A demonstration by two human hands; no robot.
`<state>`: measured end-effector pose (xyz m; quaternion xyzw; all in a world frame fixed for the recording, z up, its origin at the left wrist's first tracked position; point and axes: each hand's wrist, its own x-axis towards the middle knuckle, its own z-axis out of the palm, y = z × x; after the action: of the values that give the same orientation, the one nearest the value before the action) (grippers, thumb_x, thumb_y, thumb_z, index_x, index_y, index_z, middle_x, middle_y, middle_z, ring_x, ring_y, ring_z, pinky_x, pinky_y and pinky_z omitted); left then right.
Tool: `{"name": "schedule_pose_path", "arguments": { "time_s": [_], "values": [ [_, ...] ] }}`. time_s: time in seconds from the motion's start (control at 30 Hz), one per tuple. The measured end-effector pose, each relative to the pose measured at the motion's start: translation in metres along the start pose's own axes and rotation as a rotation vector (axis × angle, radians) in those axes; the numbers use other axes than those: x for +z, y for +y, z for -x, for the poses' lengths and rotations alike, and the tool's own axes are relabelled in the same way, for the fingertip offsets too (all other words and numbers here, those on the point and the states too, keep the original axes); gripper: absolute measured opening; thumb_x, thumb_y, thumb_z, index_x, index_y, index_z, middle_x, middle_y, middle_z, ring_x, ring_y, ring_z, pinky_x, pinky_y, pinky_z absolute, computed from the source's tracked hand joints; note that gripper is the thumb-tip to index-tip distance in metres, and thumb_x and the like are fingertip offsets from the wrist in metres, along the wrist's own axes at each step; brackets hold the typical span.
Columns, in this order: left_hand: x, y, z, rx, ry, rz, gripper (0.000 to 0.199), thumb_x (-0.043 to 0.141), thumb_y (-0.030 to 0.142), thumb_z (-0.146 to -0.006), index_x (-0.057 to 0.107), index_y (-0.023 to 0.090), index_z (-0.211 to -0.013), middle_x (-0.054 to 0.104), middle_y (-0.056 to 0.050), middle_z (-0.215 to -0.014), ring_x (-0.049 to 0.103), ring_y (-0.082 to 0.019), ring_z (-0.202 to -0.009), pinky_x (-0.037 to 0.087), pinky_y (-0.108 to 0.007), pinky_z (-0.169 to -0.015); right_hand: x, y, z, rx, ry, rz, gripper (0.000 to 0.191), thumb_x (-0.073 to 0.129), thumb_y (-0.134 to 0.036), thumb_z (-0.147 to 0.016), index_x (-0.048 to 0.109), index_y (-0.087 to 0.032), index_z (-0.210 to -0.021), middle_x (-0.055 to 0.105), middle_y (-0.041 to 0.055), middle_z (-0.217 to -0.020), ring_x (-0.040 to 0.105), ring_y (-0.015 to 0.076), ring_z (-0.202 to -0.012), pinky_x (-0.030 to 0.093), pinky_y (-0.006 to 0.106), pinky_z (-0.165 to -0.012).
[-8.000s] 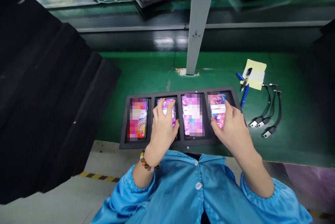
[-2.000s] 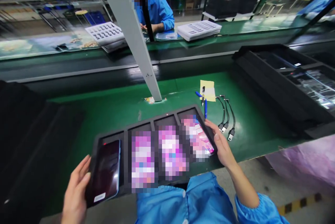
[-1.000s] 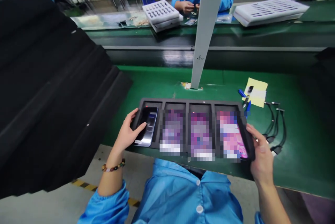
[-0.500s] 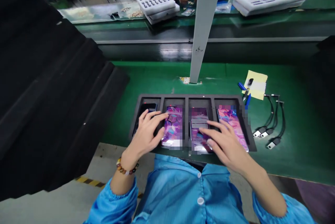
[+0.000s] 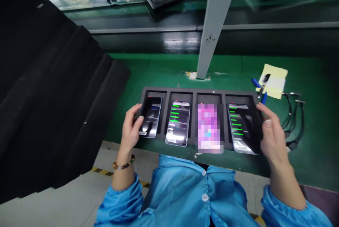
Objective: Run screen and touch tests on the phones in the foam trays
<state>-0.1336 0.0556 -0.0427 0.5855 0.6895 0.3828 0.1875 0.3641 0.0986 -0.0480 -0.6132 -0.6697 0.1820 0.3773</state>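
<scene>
Left hand [image 5: 133, 128] and right hand [image 5: 274, 137] are pinching opposite ends of black tray [image 5: 194, 99], four phones [image 5: 178, 124] sitting in its slots, near worktop [image 5: 159, 68] front edge. Probably steadying for screen check; next move's calling for even, level grip.

A green counter [image 5: 233, 68] is stretching beneath a black tray [image 5: 193, 98] and small items.
The tray is spanning its near part between the left hand [image 5: 131, 128] and right hand [image 5: 272, 137]. Ahead, between them, a grey post [image 5: 217, 25] is standing. Beyond the right hand, yellow paper [image 5: 272, 69] is lying, a blue pen [image 5: 264, 98] just beside it, and black cables [image 5: 302, 124] are trailing outward.
</scene>
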Motion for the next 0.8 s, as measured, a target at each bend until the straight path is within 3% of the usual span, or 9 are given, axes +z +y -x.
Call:
{"name": "schedule_pose_path", "arguments": {
  "time_s": [0.1, 0.17, 0.33, 0.5, 0.63, 0.73, 0.8],
  "values": [
    [0.007, 0.029, -0.016, 0.056, -0.112, -0.276, 0.071, 0.074, 0.052, -0.098, 0.05, 0.027, -0.161, 0.049, -0.018, -0.167, 0.044, -0.039, -0.159, 0.037, -0.063, -0.133, 0.002, 0.002, -0.004, -0.033, -0.021, -0.024, 0.055, 0.039, -0.054, -0.115, 0.06, -0.027, -0.158, 0.058, 0.0129, -0.164, 0.052, 0.0322, -0.156, 0.036, 0.059, -0.132],
    [0.015, 0.047, -0.027, 0.04, -0.158, -0.415, 0.08, 0.077, 0.048, -0.095, 0.045, 0.026, -0.165, 0.04, -0.021, -0.172, 0.038, -0.045, -0.162, 0.039, -0.068, -0.13, 0.001, 0.004, -0.004, -0.027, -0.019, -0.022, 0.056, 0.038, -0.054, -0.115, 0.06, -0.028, -0.159, 0.059, 0.013, -0.164, 0.052, 0.0332, -0.155, 0.037, 0.061, -0.131],
    [0.035, 0.068, -0.04, -0.058, -0.162, -0.553, 0.08, 0.077, 0.032, -0.091, 0.045, 0.025, -0.165, 0.035, -0.025, -0.173, 0.038, -0.055, -0.159, 0.048, -0.076, -0.119, -0.001, 0.003, -0.001, -0.018, -0.004, -0.025, 0.056, 0.038, -0.055, -0.114, 0.06, -0.029, -0.159, 0.059, 0.0125, -0.164, 0.053, 0.0342, -0.155, 0.037, 0.064, -0.129],
    [0.036, 0.059, -0.039, -0.05, -0.137, -0.479, 0.077, 0.076, 0.031, -0.092, 0.046, 0.024, -0.163, 0.039, -0.025, -0.17, 0.03, -0.05, -0.166, 0.04, -0.074, -0.127, -0.001, 0.002, -0.001, -0.028, -0.002, -0.024, 0.055, 0.039, -0.053, -0.114, 0.06, -0.028, -0.158, 0.059, 0.0123, -0.164, 0.053, 0.0338, -0.155, 0.038, 0.063, -0.129],
    [0.016, 0.041, -0.036, -0.015, -0.101, -0.279, 0.083, 0.078, 0.05, -0.095, 0.043, 0.026, -0.166, 0.04, -0.02, -0.173, 0.034, -0.041, -0.167, 0.042, -0.065, -0.13, -0.001, 0.003, -0.001, -0.027, 0.003, -0.028, 0.055, 0.039, -0.054, -0.114, 0.06, -0.029, -0.159, 0.06, 0.0117, -0.163, 0.053, 0.0341, -0.154, 0.038, 0.062, -0.129],
    [-0.01, 0.024, -0.025, 0.001, -0.041, -0.137, 0.062, 0.071, 0.056, -0.1, 0.06, 0.03, -0.155, 0.051, -0.013, -0.168, 0.047, -0.035, -0.16, 0.048, -0.058, -0.126, -0.002, 0.003, 0.001, -0.009, 0.019, -0.025, 0.056, 0.038, -0.056, -0.114, 0.062, -0.029, -0.158, 0.062, 0.0119, -0.161, 0.055, 0.0346, -0.153, 0.04, 0.06, -0.129],
    [-0.027, 0.013, -0.014, 0.036, -0.058, -0.137, 0.041, 0.067, 0.057, -0.103, 0.078, 0.03, -0.132, 0.057, -0.009, -0.165, 0.049, -0.034, -0.157, 0.045, -0.059, -0.128, -0.002, 0.002, 0.002, 0.004, 0.025, -0.018, 0.058, 0.037, -0.057, -0.114, 0.063, -0.029, -0.158, 0.063, 0.0121, -0.16, 0.056, 0.0355, -0.153, 0.041, 0.06, -0.129]
  ]
}}
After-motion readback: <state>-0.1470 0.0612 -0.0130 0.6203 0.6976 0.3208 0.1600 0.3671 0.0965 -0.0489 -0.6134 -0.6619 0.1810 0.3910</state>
